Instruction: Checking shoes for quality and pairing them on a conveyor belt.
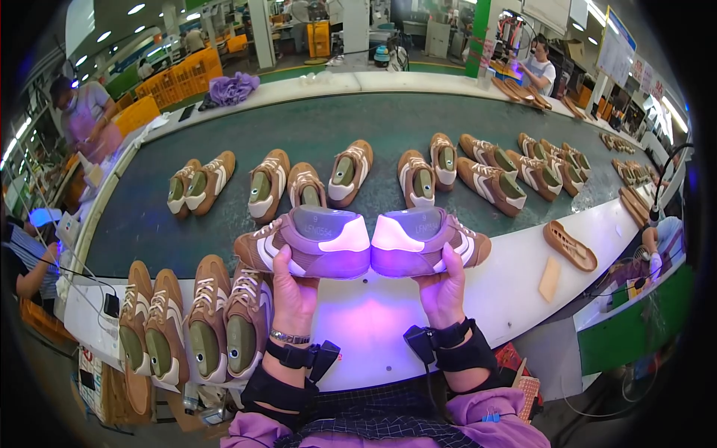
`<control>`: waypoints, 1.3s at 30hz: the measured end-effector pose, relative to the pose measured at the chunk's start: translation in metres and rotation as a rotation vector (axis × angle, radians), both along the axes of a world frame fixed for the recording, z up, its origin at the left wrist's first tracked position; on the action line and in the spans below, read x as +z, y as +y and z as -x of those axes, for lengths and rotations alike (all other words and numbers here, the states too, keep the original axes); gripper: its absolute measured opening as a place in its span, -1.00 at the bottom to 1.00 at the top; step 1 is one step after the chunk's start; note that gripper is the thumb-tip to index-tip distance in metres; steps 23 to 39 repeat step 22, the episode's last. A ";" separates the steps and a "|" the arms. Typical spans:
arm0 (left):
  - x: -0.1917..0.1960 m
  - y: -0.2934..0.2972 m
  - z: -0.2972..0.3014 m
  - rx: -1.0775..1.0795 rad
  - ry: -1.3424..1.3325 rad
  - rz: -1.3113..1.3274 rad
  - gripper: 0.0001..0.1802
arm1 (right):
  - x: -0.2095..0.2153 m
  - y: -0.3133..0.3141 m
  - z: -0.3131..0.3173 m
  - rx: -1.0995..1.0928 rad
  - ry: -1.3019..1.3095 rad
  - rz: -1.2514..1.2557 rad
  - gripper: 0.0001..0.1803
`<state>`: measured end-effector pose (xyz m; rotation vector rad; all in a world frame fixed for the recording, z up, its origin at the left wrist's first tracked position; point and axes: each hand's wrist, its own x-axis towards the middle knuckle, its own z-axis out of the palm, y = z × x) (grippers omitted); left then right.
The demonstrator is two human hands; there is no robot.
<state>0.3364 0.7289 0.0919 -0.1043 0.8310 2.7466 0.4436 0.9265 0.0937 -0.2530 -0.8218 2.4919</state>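
Side by side, heels almost touching, two brown sneakers are held up above the white ledge. My left hand point(294, 297) is closed round the left sneaker point(299, 252), thumb on its near side. The right sneaker point(429, 252) sits in my right hand point(442, 296), gripped the same way. Their toes point outward, left and right. Grey-green shoe lasts point(328, 222) fill both openings, and violet light falls on the pale heel patches. My fingers under the shoes are mostly hidden.
Several matching sneakers point(351, 173) stand on the green conveyor belt point(299, 112). More line the white ledge point(358, 358) at left. A loose brown sole point(570, 246) and a tan flat piece point(550, 278) lie at right. Co-workers point(82, 112) are beyond the belt's ends.
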 end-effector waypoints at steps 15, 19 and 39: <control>-0.002 0.002 0.002 0.005 0.013 0.019 -0.45 | -0.005 0.002 0.003 -0.019 0.004 -0.017 -0.49; -0.003 0.000 0.002 -0.027 0.035 0.017 -0.44 | -0.005 0.002 0.003 -0.030 0.009 -0.044 -0.49; -0.003 0.001 0.001 0.000 0.105 0.064 -0.41 | 0.000 0.003 -0.002 -0.007 -0.052 -0.173 -0.37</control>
